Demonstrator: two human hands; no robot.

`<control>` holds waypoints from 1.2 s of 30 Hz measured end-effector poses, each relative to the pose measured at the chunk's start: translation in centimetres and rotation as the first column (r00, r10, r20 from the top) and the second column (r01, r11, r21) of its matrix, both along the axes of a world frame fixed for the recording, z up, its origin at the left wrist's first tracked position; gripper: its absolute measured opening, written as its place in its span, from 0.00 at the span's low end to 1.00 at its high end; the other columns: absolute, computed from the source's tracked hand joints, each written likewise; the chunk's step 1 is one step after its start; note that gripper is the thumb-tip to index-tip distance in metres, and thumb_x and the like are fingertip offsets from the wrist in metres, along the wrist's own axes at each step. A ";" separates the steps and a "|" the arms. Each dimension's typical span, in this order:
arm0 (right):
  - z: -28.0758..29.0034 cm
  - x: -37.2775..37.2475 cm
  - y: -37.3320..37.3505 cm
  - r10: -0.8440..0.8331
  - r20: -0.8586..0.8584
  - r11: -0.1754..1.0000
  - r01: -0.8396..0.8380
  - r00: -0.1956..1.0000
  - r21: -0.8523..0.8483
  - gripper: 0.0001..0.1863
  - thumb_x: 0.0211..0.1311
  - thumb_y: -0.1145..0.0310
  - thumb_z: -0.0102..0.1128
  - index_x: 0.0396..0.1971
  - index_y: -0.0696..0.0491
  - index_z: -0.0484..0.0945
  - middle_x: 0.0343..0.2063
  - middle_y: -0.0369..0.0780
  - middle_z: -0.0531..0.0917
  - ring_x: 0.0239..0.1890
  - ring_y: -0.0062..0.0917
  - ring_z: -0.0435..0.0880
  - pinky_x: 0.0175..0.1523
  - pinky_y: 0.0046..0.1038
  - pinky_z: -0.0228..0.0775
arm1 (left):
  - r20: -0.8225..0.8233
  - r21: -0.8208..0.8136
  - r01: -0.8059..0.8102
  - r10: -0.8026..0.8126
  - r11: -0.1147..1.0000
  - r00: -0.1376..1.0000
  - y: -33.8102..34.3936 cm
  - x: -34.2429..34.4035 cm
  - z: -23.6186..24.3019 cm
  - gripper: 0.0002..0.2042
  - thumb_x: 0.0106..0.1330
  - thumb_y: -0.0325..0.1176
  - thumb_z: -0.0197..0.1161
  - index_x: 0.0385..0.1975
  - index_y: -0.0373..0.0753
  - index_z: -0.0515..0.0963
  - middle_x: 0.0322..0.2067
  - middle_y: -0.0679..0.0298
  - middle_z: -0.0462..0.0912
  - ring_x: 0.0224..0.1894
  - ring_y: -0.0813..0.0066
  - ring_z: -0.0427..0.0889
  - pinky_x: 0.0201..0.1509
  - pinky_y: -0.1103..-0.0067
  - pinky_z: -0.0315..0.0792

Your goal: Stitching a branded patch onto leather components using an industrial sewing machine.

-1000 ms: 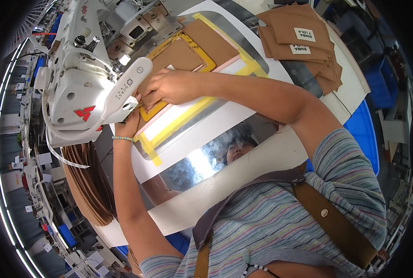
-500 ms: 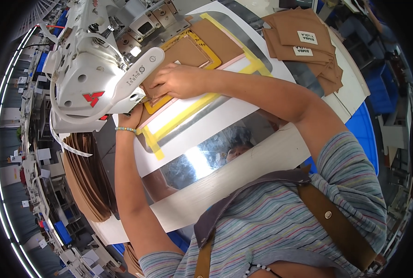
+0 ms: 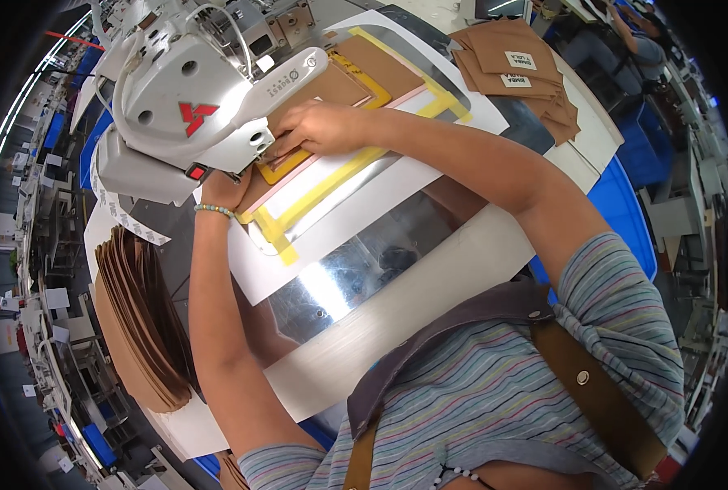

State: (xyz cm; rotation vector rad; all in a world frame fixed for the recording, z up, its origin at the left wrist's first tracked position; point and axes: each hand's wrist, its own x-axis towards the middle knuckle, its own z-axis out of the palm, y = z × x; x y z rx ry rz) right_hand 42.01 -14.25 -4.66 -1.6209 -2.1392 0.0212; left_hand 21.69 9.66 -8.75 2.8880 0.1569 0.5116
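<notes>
Under the white head of a sewing machine (image 3: 188, 114) lies a brown sheet (image 3: 319, 91) inside a yellow frame (image 3: 372, 91). My right hand (image 3: 323, 129) rests palm down on the sheet and the frame's near side, fingers extended toward the machine head. Its fingertips are close to the machine and partly hidden. A small pale label edge shows beside the hand. My left hand (image 3: 227, 189), with a beaded bracelet (image 3: 215, 210) at the wrist, reaches beneath the machine head at the frame's left end. The machine hides most of its fingers.
Yellow tape (image 3: 323, 189) edges a clear template on white card (image 3: 429, 167). Several brown labelled pieces (image 3: 511, 61) lie at the far right. A bundle of brown pieces (image 3: 139, 327) stands at the left. A blue bin (image 3: 621, 216) sits beyond the table's right edge.
The whole view has shifted, and the machine head now covers more of the yellow frame. My right fingertips appear closer to the machine head. Both hands stay at the work.
</notes>
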 end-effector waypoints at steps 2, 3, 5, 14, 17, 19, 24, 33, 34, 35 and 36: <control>-0.1 0.0 0.1 0.000 -0.054 1.000 0.000 0.999 0.016 0.24 0.69 0.73 0.56 0.60 0.38 0.89 0.64 0.38 0.84 0.67 0.35 0.80 0.74 0.42 0.68 | 0.030 -0.019 0.028 -0.027 0.999 0.999 -0.4 -0.3 0.4 0.20 0.76 0.30 0.59 0.66 0.45 0.81 0.61 0.54 0.86 0.63 0.51 0.83 0.67 0.64 0.75; -0.3 -0.1 0.0 -0.003 -0.056 1.000 0.004 0.998 0.013 0.24 0.69 0.73 0.56 0.60 0.38 0.89 0.64 0.38 0.84 0.67 0.35 0.80 0.74 0.42 0.68 | 0.022 -0.060 0.003 -0.001 0.998 1.000 -0.6 -0.3 0.7 0.18 0.76 0.31 0.60 0.63 0.43 0.83 0.58 0.52 0.87 0.60 0.49 0.84 0.63 0.62 0.76; -0.4 -0.2 -0.4 -0.004 -0.098 0.996 0.013 0.995 0.093 0.25 0.64 0.79 0.58 0.58 0.44 0.89 0.61 0.41 0.85 0.65 0.38 0.81 0.72 0.42 0.70 | 0.036 -0.045 -0.023 0.025 0.999 0.999 -1.2 -0.6 1.0 0.13 0.76 0.35 0.62 0.53 0.37 0.85 0.49 0.47 0.90 0.53 0.43 0.87 0.56 0.58 0.78; 2.0 -1.1 2.4 -0.184 0.055 0.983 0.185 0.981 -0.014 0.24 0.66 0.76 0.54 0.57 0.47 0.90 0.65 0.39 0.85 0.70 0.38 0.77 0.75 0.40 0.69 | 0.024 -0.412 -0.098 0.118 0.906 0.993 -3.7 -1.2 2.6 0.19 0.73 0.36 0.67 0.59 0.32 0.82 0.57 0.46 0.87 0.62 0.44 0.84 0.64 0.62 0.76; 1.6 -1.2 2.2 -0.181 -0.008 0.983 0.181 0.983 -0.027 0.23 0.65 0.77 0.55 0.56 0.47 0.90 0.65 0.39 0.85 0.70 0.38 0.77 0.75 0.39 0.69 | 0.109 -0.563 -0.065 0.152 0.824 0.982 -4.4 -2.4 2.9 0.16 0.74 0.35 0.65 0.56 0.32 0.83 0.52 0.46 0.89 0.56 0.44 0.85 0.62 0.65 0.76; 1.2 -1.1 2.4 -0.133 -0.055 0.991 0.132 0.990 -0.021 0.23 0.65 0.77 0.55 0.56 0.47 0.90 0.65 0.39 0.85 0.70 0.38 0.77 0.75 0.39 0.69 | 0.015 -0.409 -0.199 0.225 0.890 0.974 -4.0 -3.9 3.7 0.15 0.75 0.33 0.64 0.54 0.31 0.82 0.48 0.48 0.88 0.52 0.48 0.86 0.60 0.67 0.76; 0.9 -1.4 1.3 -0.079 -0.152 0.997 0.078 0.985 -0.015 0.23 0.64 0.80 0.56 0.55 0.49 0.90 0.64 0.42 0.84 0.68 0.41 0.78 0.75 0.40 0.69 | 0.087 -0.391 -0.152 0.201 0.908 0.976 -5.2 -7.9 4.9 0.15 0.76 0.34 0.63 0.55 0.32 0.83 0.57 0.51 0.83 0.59 0.54 0.83 0.64 0.68 0.75; 0.2 -1.0 -0.4 -0.011 -0.124 1.000 0.014 0.992 0.021 0.22 0.65 0.78 0.58 0.55 0.47 0.90 0.60 0.38 0.88 0.66 0.37 0.80 0.73 0.39 0.71 | 0.082 -0.362 -0.122 0.162 0.924 0.983 -11.5 -10.2 6.4 0.17 0.78 0.30 0.61 0.63 0.37 0.84 0.69 0.49 0.77 0.69 0.55 0.79 0.72 0.68 0.72; 0.4 -1.2 -0.7 0.006 -0.139 1.000 -0.003 0.990 0.017 0.20 0.65 0.78 0.58 0.54 0.48 0.90 0.59 0.38 0.88 0.65 0.37 0.81 0.72 0.39 0.72 | 0.082 -0.361 -0.131 0.171 0.923 0.982 -12.0 -10.6 6.5 0.17 0.78 0.30 0.61 0.63 0.37 0.84 0.69 0.49 0.77 0.69 0.55 0.79 0.72 0.68 0.72; 0.6 -1.4 -1.0 0.022 -0.153 1.000 -0.020 0.988 0.013 0.19 0.66 0.78 0.58 0.52 0.48 0.90 0.58 0.37 0.89 0.64 0.36 0.81 0.71 0.39 0.73 | 0.075 -0.343 -0.136 0.172 0.929 0.982 -12.5 -10.9 6.6 0.17 0.78 0.30 0.61 0.63 0.37 0.84 0.70 0.50 0.77 0.68 0.56 0.80 0.71 0.68 0.73; 0.8 -1.7 -1.2 0.029 -0.154 1.000 -0.027 0.988 0.015 0.19 0.66 0.78 0.58 0.52 0.48 0.90 0.58 0.37 0.89 0.64 0.36 0.81 0.71 0.39 0.73 | 0.069 -0.326 -0.139 0.171 0.935 0.983 -12.9 -11.1 6.7 0.17 0.78 0.29 0.62 0.63 0.37 0.84 0.70 0.50 0.77 0.68 0.56 0.80 0.70 0.68 0.74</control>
